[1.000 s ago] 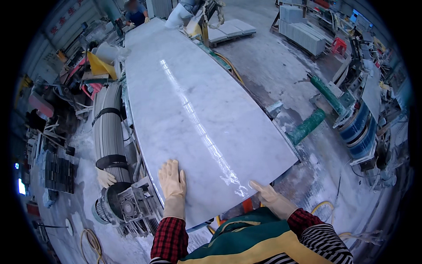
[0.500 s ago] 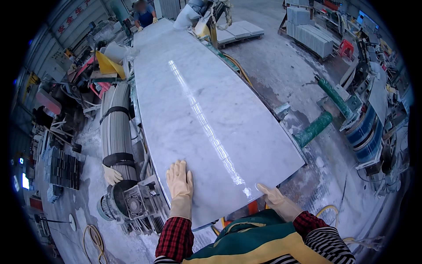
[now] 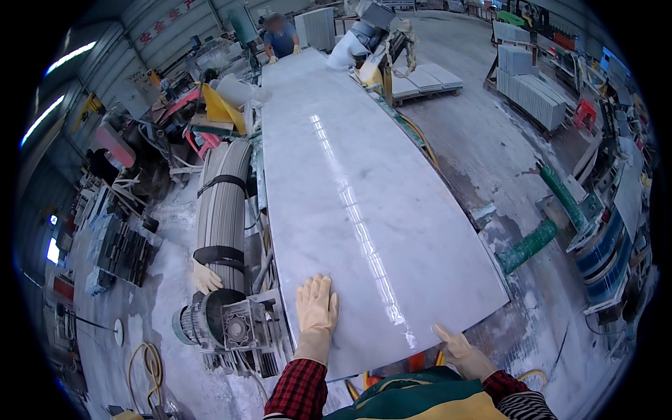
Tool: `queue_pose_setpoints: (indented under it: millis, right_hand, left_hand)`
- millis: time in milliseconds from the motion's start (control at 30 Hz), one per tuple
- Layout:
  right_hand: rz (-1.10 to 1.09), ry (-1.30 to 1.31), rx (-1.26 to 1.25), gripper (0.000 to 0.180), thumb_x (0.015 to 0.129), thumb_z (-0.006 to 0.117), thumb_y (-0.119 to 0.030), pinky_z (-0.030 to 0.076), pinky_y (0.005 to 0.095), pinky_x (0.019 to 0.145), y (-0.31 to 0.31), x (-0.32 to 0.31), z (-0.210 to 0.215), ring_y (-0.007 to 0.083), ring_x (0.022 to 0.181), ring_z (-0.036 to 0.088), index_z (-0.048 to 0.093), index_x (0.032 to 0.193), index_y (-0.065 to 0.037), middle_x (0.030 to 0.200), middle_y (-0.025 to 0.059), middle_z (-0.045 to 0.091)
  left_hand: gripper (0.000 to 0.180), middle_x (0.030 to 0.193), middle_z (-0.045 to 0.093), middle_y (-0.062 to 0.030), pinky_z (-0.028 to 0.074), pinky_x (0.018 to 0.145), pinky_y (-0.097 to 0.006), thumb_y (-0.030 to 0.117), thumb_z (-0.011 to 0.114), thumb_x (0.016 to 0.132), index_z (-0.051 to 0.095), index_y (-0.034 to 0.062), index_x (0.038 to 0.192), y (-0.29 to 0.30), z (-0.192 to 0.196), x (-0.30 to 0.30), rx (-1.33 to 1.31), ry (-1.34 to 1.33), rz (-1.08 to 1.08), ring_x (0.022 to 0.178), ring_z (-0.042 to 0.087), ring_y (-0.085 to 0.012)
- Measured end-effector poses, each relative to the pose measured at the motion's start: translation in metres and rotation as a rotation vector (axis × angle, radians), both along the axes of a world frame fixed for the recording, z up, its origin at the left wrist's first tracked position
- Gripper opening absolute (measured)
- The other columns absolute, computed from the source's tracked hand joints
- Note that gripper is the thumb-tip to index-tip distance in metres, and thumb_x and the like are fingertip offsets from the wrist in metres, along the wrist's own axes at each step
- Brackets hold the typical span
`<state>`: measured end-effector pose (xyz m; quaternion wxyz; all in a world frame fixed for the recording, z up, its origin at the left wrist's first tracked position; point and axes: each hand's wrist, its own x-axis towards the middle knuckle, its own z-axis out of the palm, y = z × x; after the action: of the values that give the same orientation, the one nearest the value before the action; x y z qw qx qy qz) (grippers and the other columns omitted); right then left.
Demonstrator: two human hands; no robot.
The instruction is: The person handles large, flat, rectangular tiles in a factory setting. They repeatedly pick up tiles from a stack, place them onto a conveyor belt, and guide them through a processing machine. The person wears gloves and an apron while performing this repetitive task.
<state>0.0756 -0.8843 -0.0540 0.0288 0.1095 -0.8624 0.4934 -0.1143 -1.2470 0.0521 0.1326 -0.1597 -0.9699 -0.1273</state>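
Observation:
A long, polished white-grey stone slab (image 3: 378,168) stretches away from me, with a bright streak of light reflected along it. My left hand (image 3: 316,308), in a cream rubber glove, lies flat on its near left part with the fingers stretched forward. At the near right edge is my right hand (image 3: 463,350), gloved alike. Its thumb rests on the top face by the rim, and its other fingers are hidden at the edge, which it appears to grip. At the far end a person (image 3: 281,38) in blue stands with gloved hands at the slab's edge.
Left of the slab are a ribbed roller cover (image 3: 222,199) with black straps, a loose glove (image 3: 206,278) and a motor (image 3: 210,323). Green cylinders (image 3: 528,246) jut out at right. A yellow hose (image 3: 145,374) coils on the floor; stacked slabs (image 3: 532,91) stand farther right.
My view has tilted up and turned left, so the scene sits lower and farther right. Both my hands keep their places on the slab.

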Motion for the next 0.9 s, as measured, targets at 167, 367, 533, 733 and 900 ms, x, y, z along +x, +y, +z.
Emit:
queue_pose_setpoints:
  millis: [167,367,533,733,900]
  right_hand:
    - [0.056,0.137,0.16,0.07,0.085,0.076,0.007,0.056,0.0439,0.098,0.01,0.007,-0.022,0.0422,0.111,0.068,0.047,0.147,-0.009,0.128,0.023,0.067]
    - [-0.203,-0.551,-0.597,0.057,0.095,0.07,-0.007,0.054,0.0439,0.099,0.005,0.012,-0.049,0.0425,0.117,0.064,0.047,0.147,-0.005,0.131,0.0249,0.066]
    - [0.004,-0.471,0.015,0.052,0.096,0.065,-0.008,0.048,0.0417,0.109,0.009,0.02,0.018,0.0414,0.132,0.056,0.051,0.146,-0.003,0.143,0.0265,0.059]
    - [-0.04,-0.23,-0.21,0.054,0.094,0.062,0.009,0.046,0.0436,0.11,0.0,0.011,0.005,0.0381,0.129,0.058,0.055,0.145,-0.007,0.141,0.0234,0.061]
    - [-0.141,-0.507,-0.304,0.056,0.091,0.071,0.004,0.052,0.0436,0.101,0.012,0.021,-0.02,0.0392,0.118,0.064,0.056,0.143,-0.007,0.131,0.0234,0.066]
  left_hand:
    - [0.047,0.144,0.056,-0.0132,0.033,0.116,-0.052,0.024,0.066,0.094,0.055,0.0104,0.138,0.001,-0.001,0.003,0.01,-0.015,0.01,0.135,0.048,-0.0368]
    - [0.048,0.148,0.055,-0.0141,0.031,0.12,-0.053,0.026,0.064,0.097,0.054,0.0125,0.142,0.0,-0.008,0.006,0.032,-0.024,0.022,0.14,0.045,-0.0382]
    - [0.049,0.146,0.056,-0.015,0.032,0.117,-0.054,0.025,0.065,0.095,0.055,0.0106,0.141,0.005,-0.001,0.003,0.062,-0.055,-0.021,0.136,0.048,-0.0384]
    - [0.047,0.143,0.058,-0.0148,0.034,0.116,-0.054,0.029,0.064,0.096,0.057,0.0105,0.139,-0.004,0.004,0.016,0.025,0.001,0.009,0.135,0.049,-0.0385]
    - [0.048,0.143,0.058,-0.0136,0.034,0.116,-0.053,0.03,0.064,0.096,0.057,0.011,0.14,-0.003,-0.003,0.015,0.047,0.022,0.001,0.135,0.049,-0.0371]
